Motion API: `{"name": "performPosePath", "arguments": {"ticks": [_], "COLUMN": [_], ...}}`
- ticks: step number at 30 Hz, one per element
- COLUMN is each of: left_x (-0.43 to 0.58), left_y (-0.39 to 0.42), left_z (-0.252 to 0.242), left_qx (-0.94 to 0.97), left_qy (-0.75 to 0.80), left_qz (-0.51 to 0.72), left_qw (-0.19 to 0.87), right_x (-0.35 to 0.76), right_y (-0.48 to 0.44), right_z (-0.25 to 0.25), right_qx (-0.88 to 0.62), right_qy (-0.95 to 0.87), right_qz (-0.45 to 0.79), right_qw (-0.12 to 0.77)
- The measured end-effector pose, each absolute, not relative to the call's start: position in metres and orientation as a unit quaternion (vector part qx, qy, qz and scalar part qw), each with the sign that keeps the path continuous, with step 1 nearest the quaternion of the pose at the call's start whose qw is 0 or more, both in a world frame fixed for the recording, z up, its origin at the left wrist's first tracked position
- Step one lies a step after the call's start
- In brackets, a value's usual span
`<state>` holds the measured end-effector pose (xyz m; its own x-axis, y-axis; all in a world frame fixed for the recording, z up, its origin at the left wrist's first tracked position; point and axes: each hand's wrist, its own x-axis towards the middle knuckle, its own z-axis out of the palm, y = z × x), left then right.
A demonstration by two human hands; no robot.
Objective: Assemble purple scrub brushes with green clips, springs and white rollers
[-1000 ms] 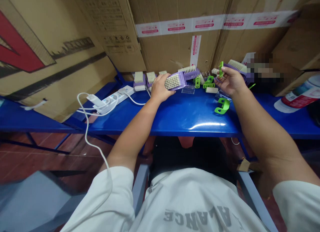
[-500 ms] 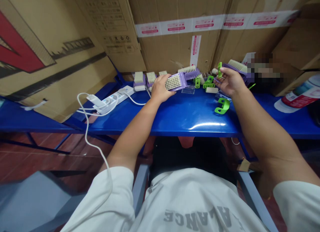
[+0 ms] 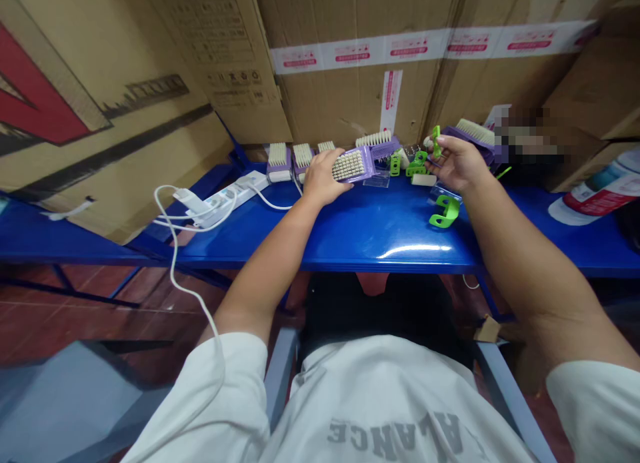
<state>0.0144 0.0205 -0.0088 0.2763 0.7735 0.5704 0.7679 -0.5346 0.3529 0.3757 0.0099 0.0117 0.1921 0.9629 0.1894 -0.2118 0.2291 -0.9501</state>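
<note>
Firstly, cardboard [image 3: 335, 96], standing behind; blue table [image 3: 350, 230]; left hand [image 3: 321, 178] and right hand [image 3: 463, 164], above it; purple bristled block [image 3: 354, 164], over the table, left fingers closed about its end; green clip [image 3: 437, 143], pinched between right thumb and fingertips.

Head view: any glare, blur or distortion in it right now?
Head view: a white glare streak on the blue table near its front edge; head view: wide-angle stretch toward the borders; head view: soft detail on the green part in the right hand, with a pixelated patch farther right.
</note>
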Motion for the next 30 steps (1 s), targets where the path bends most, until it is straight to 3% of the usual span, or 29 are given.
{"name": "performPosePath", "arguments": {"ticks": [30], "left_x": [0.0143], "left_y": [0.0201], "left_z": [-0.0081], "left_qx": [0.818], "left_qy": [0.468], "left_qz": [0.335], "left_qw": [0.002], "right_x": [0.3722], "right_y": [0.0056], "right_z": [0.0145], "right_qx": [-0.416], "right_qy": [-0.457], "right_qz": [0.481], "right_qw": [0.622]}}
